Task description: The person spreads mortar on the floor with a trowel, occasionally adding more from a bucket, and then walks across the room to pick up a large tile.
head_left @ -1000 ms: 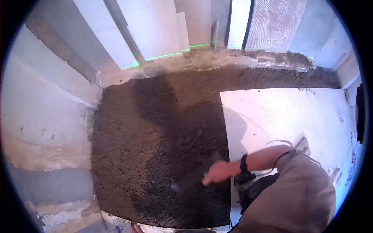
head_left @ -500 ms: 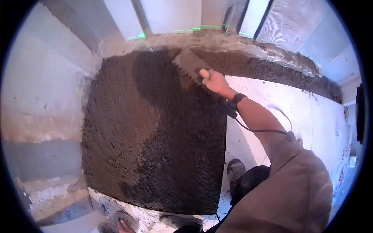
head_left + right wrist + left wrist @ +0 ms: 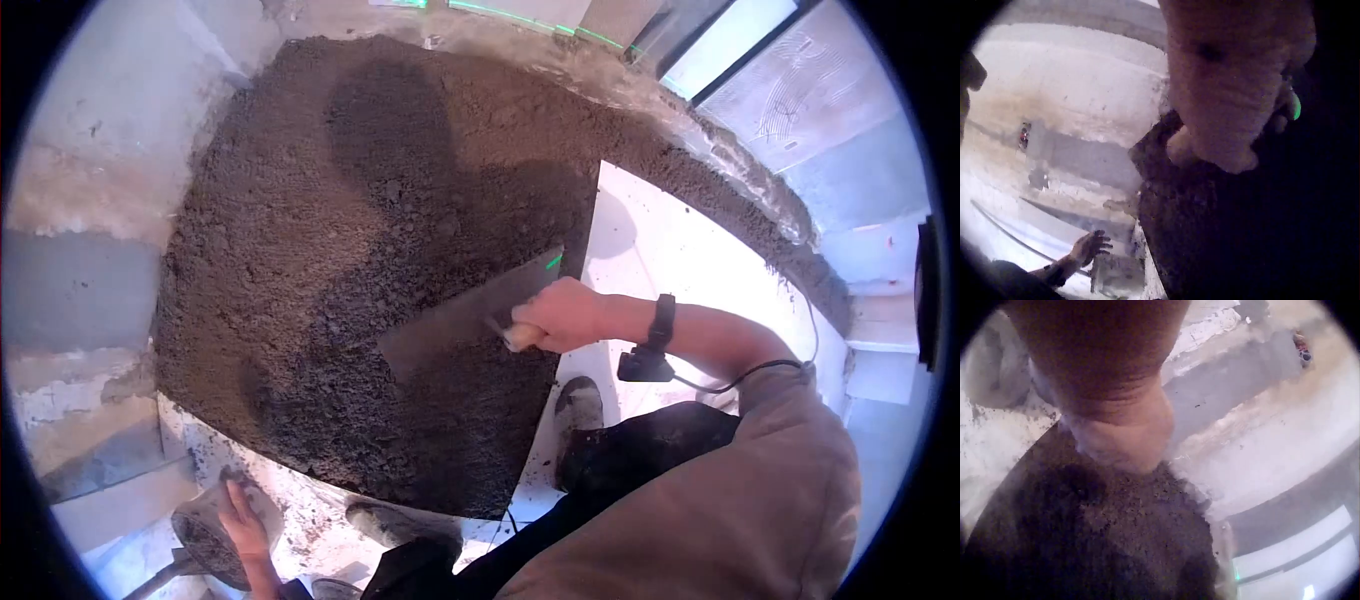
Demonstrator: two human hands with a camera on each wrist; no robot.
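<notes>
In the head view my right hand point(image 3: 565, 315) grips the handle of a wide, flat trowel point(image 3: 455, 322), whose blade lies over the dark, crumbly mortar bed point(image 3: 290, 230). In the right wrist view that hand point(image 3: 1229, 81) is dark, its fingers curled. My left hand point(image 3: 243, 520) is at the lower left of the head view with fingers extended, over a rounded, dirty grey object point(image 3: 200, 525) with a long handle; contact is unclear. The right wrist view shows the left hand point(image 3: 1090, 247) with fingers apart. Only part of the left hand point(image 3: 1122, 437) shows in the left wrist view.
White boards or large tiles point(image 3: 650, 235) border the mortar at the right, with more light flooring point(image 3: 310, 510) along the near edge. Shoes point(image 3: 578, 405) stand beside the bed. Walls point(image 3: 90, 180) rise at left and behind, where panels point(image 3: 735, 45) lean. A cable hangs from the right wrist.
The right hand first swept the trowel to the far side, then drew it back toward the body. The left hand has come further into view at the lower left. The head view has shifted.
</notes>
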